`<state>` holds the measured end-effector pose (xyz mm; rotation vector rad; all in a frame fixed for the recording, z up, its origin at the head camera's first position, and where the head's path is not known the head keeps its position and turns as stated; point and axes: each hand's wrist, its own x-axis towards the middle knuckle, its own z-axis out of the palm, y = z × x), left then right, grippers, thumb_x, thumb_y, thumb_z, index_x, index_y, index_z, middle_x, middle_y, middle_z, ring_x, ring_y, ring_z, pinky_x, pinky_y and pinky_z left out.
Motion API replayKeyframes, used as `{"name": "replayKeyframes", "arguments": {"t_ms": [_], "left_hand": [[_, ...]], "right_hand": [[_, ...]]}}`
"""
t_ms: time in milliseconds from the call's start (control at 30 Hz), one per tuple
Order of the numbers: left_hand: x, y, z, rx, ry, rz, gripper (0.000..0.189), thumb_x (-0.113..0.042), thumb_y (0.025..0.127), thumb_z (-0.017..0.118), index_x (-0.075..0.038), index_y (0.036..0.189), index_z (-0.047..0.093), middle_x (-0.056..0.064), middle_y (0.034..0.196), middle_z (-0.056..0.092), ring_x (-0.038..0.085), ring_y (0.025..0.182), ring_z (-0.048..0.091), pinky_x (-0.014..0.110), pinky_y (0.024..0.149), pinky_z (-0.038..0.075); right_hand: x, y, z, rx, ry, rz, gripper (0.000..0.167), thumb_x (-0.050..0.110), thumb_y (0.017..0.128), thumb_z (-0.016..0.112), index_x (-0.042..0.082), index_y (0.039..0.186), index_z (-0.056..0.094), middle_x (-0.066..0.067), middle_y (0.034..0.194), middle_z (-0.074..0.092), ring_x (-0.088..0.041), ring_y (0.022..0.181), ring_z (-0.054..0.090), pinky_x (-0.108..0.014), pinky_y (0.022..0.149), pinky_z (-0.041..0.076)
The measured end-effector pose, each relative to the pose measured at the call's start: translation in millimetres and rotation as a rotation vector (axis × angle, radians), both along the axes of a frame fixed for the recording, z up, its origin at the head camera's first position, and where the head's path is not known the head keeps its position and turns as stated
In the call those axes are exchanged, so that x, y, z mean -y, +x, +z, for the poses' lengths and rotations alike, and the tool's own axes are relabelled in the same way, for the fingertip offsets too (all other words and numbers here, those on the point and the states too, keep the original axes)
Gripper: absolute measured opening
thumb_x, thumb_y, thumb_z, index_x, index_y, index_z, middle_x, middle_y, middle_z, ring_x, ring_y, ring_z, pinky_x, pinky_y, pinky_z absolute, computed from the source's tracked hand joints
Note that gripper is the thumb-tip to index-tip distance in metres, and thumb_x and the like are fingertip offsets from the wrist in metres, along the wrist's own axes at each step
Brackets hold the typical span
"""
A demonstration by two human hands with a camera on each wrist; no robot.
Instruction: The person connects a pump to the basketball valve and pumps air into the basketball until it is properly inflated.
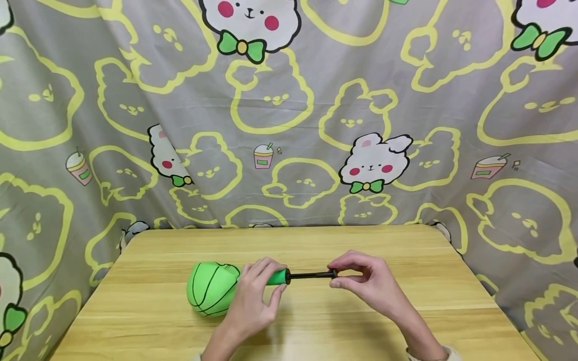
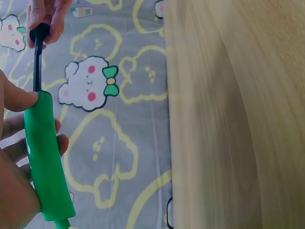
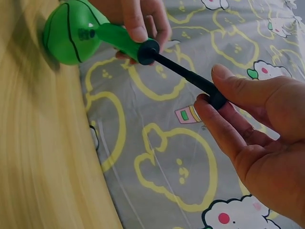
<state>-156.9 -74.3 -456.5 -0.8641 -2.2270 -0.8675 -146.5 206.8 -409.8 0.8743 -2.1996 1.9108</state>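
Observation:
A green hand pump [image 2: 45, 152] lies lengthwise in my left hand [image 1: 255, 296], whose fingers and thumb grip its barrel. Its black rod [image 1: 311, 275] is drawn out to the right. At the rod's end, my right hand [image 1: 372, 281] pinches the black knob [image 3: 218, 99] between thumb and fingers. On the pump's other end sits a green ball [image 1: 209, 288] with black lines, joined at the nozzle in the right wrist view. The ball looks dented on its upper right side in the head view. My left hand covers part of the barrel and the nozzle in the head view.
Under both hands is a wooden table [image 1: 361, 321] with light grain. Behind it and at both sides hangs a grey curtain [image 1: 289, 115] printed with yellow outlines, white bears and pink cups.

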Motion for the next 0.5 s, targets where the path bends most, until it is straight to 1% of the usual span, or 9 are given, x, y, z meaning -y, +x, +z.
{"name": "replayKeyframes", "arguments": {"t_ms": [200, 433, 500], "left_hand": [[-2.1, 2.3, 0.9, 0.028, -0.011, 0.004, 0.031, -0.013, 0.083, 0.074, -0.015, 0.114, 0.069, -0.009, 0.109, 0.065, 0.01, 0.105, 0.063, 0.037, 0.089, 0.044], [-5.4, 3.5, -0.2, -0.01, -0.02, 0.008, 0.033, -0.013, 0.079, 0.076, -0.015, 0.112, 0.07, -0.009, 0.108, 0.066, 0.01, 0.103, 0.064, 0.037, 0.085, 0.044], [-6.0, 4.1, -0.5, -0.011, -0.024, 0.01, 0.034, -0.013, 0.079, 0.076, -0.015, 0.112, 0.07, -0.009, 0.108, 0.066, 0.01, 0.102, 0.064, 0.036, 0.086, 0.044]], "right_hand": [[11, 0.6, -6.4, 0.02, -0.009, -0.012, 0.025, -0.001, 0.083, 0.082, 0.005, 0.107, 0.075, -0.019, 0.105, 0.07, -0.025, 0.099, 0.071, -0.041, 0.076, 0.06], [26, 2.0, -13.9, 0.026, -0.033, -0.043, 0.025, -0.002, 0.082, 0.083, 0.005, 0.105, 0.077, -0.013, 0.102, 0.072, -0.024, 0.096, 0.072, -0.04, 0.075, 0.06], [30, 2.5, -16.8, 0.027, -0.044, -0.05, 0.025, -0.002, 0.082, 0.083, 0.004, 0.105, 0.077, -0.014, 0.102, 0.072, -0.023, 0.096, 0.072, -0.04, 0.075, 0.06]]}}
